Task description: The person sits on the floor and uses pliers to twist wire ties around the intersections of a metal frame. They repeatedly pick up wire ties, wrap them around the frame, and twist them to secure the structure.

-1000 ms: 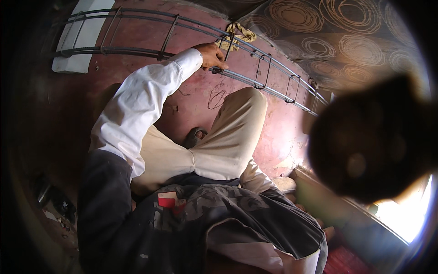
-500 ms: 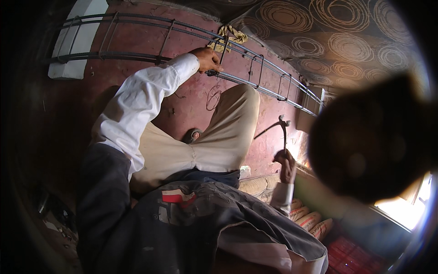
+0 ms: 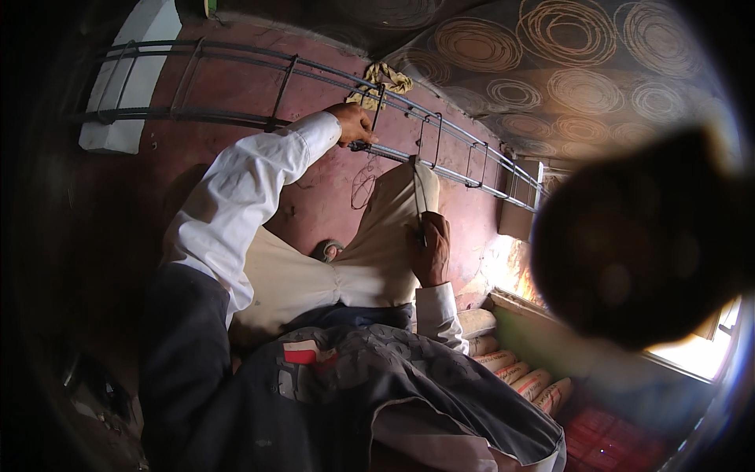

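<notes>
A long rebar cage [image 3: 259,122] of steel bars with square stirrups runs across in front of me. My left hand [image 3: 355,126] is closed at the cage, its fingers gripping a stirrup [image 3: 378,106] where it meets the near bar. In my right hand [image 3: 431,248] are metal pincers [image 3: 419,182], upright in front of my knee, the head close to the near bar. Whether the pincers touch the bar I cannot tell. Loose thin wire [image 3: 363,189] lies on the floor below the left hand.
A white block [image 3: 122,98] lies under the cage's left end, another block [image 3: 519,206] by its right end. Behind the cage lies a yellowish cloth [image 3: 385,77]. Several filled sacks [image 3: 515,371] lie at lower right. A large dark blurred shape [image 3: 629,244] hides the right side.
My right hand has brought the pincers left from out at the right, up to the cage beside my knee. The left hand keeps its hold on the stirrup. The view has shifted slightly.
</notes>
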`<state>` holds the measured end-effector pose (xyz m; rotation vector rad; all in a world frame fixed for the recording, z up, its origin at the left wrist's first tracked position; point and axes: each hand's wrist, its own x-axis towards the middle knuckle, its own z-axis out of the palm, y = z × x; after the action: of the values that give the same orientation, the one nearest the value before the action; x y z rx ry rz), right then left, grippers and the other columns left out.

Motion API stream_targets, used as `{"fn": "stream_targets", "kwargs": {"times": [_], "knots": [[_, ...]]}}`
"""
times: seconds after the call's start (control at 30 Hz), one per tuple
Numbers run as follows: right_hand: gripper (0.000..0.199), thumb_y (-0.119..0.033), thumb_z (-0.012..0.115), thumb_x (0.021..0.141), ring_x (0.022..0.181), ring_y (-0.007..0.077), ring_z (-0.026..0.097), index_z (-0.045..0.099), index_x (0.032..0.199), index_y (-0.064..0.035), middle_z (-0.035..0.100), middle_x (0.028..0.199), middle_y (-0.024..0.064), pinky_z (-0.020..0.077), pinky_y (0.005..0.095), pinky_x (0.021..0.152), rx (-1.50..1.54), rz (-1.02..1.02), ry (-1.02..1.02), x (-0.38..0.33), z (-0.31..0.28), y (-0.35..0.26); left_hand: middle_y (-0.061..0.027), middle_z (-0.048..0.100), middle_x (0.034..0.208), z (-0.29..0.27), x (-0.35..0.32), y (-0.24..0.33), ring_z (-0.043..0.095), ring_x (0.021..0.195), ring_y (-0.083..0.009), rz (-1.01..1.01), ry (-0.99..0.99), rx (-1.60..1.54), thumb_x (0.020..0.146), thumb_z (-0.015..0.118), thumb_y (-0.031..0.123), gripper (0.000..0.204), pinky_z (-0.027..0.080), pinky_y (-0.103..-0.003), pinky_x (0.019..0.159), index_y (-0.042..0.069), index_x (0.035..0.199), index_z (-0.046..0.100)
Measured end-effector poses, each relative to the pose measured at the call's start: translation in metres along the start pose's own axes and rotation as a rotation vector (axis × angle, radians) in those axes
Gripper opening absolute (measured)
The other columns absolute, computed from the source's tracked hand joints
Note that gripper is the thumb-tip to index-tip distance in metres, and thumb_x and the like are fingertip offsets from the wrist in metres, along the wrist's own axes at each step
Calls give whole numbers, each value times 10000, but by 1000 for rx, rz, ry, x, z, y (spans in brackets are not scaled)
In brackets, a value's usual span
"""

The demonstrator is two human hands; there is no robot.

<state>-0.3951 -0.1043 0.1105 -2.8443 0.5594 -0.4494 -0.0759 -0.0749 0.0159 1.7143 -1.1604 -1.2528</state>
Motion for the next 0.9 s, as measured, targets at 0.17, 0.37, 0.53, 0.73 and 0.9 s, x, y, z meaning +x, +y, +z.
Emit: {"fn": "stream_targets", "kwargs": {"times": [0.17, 0.37, 0.53, 0.73, 0.9], "knots": [[276, -131, 612, 873, 989, 378, 560, 541, 1116, -24, 586, 1077, 169, 439, 457, 847, -16, 97, -235, 31, -8, -21, -50, 566, 525, 2, -4, 8, 563, 473, -143, -15, -9, 28, 825, 718, 442, 360, 448, -332, 522, 84, 794, 709], [316, -198, 610, 879, 1110, 366, 522, 536, 1150, -53, 573, 1173, 147, 414, 479, 893, -191, 66, -357, 45, -8, -36, -57, 578, 530, -1, -2, 7, 572, 478, -139, -40, -13, 19, 819, 721, 456, 365, 456, -327, 533, 95, 870, 731], [264, -199, 637, 862, 1101, 345, 510, 545, 1069, -65, 569, 1206, 108, 402, 552, 822, -368, 37, -323, 46, -2, -43, -71, 594, 540, 0, 1, 5, 572, 476, -149, -2, -5, 55, 825, 709, 455, 364, 457, -335, 536, 101, 905, 740], [255, -226, 636, 872, 1220, 394, 444, 540, 1068, -94, 532, 1276, 101, 345, 702, 856, -479, 67, -307, 42, 1, -50, -75, 596, 541, 2, 0, 6, 570, 478, -158, 12, 19, 69, 817, 703, 472, 381, 456, -336, 542, 101, 898, 741], [377, -255, 606, 871, 1343, 479, 320, 539, 1213, -113, 455, 1407, 138, 215, 801, 960, -286, 286, -577, 54, -9, -55, -67, 576, 528, 2, 0, 7, 563, 475, -154, 14, 15, 59, 814, 710, 468, 367, 445, -333, 533, 104, 859, 734]]}}
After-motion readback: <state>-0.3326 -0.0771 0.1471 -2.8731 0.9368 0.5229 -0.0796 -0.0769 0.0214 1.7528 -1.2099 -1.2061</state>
